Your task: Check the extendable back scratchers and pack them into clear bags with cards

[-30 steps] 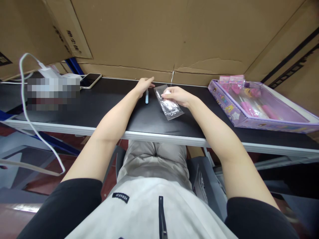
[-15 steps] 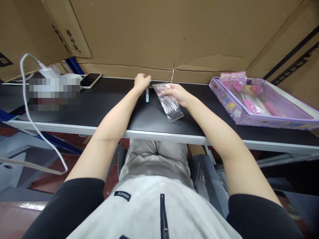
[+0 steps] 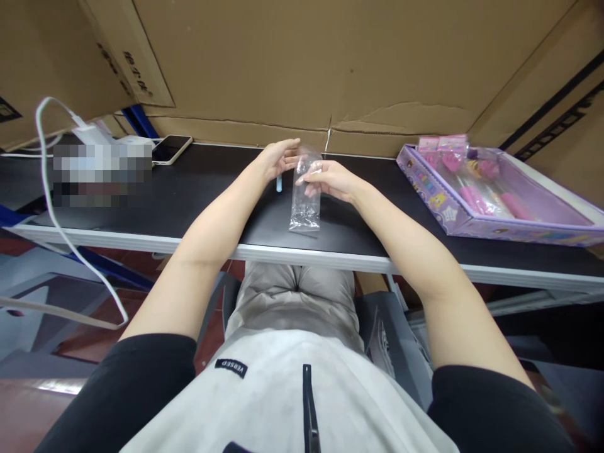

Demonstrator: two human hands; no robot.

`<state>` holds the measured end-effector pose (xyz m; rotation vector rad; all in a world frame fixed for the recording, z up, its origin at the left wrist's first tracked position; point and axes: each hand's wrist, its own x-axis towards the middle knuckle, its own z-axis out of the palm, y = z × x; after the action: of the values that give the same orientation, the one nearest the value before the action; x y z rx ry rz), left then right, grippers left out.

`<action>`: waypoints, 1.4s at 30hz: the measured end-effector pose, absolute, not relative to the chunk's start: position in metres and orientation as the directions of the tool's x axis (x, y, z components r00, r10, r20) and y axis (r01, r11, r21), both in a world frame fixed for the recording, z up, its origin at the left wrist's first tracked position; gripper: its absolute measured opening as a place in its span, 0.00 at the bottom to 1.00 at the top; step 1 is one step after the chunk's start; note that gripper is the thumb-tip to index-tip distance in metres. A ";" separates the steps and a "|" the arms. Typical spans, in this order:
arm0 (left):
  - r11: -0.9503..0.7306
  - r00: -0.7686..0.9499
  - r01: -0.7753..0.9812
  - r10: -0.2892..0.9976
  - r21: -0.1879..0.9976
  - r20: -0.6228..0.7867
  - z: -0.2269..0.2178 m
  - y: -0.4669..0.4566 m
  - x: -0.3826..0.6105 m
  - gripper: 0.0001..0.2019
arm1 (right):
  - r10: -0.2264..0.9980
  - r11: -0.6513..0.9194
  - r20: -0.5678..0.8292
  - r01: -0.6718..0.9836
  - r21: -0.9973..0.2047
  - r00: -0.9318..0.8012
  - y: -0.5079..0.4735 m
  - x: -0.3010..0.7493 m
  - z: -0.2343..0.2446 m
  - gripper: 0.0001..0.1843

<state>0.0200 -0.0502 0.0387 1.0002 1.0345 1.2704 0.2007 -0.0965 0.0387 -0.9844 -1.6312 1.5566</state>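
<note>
A clear plastic bag hangs upright in front of me, and my right hand pinches it near its upper part. My left hand is at the left of the bag's top, its fingers stretched out towards it; whether the fingertips touch the film is hard to see. Just below that hand shows the light blue end of a slim stick-like thing. Its upper part is hidden behind the hand.
At the right a purple patterned tray box holds pink-handled things in clear wrappers. A phone lies at the back left, near a white charger and cable. Cardboard walls enclose the black table.
The bag has swung from slanted to upright and shifted left. My left hand's fingers have gone from curled above the blue stick to stretched out beside the bag. The stick stays nearly in place.
</note>
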 end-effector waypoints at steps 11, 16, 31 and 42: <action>-0.064 -0.175 -0.227 0.984 0.972 0.024 0.036 -0.045 0.025 0.09 | 0.792 -0.083 -0.199 0.221 -0.972 -0.577 -0.106 0.198 0.041 0.15; -0.044 -0.155 -0.147 0.988 0.988 0.021 0.033 -0.044 0.026 0.07 | 0.905 -0.102 -0.137 0.107 -0.989 -0.403 -0.098 0.197 0.038 0.10; 0.028 0.130 0.094 0.991 0.995 -0.040 0.034 -0.062 0.046 0.07 | 0.998 0.034 0.034 0.007 -0.999 -0.055 -0.062 0.206 0.028 0.11; 0.045 0.057 0.103 0.997 0.994 -0.051 0.033 -0.066 0.046 0.10 | 0.964 -0.095 -0.116 0.099 -0.991 -0.238 -0.078 0.207 0.034 0.11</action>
<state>0.0463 -0.0658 0.0326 1.2747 1.2612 1.0802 0.2066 -0.0783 0.0336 -1.2285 -1.4041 1.4292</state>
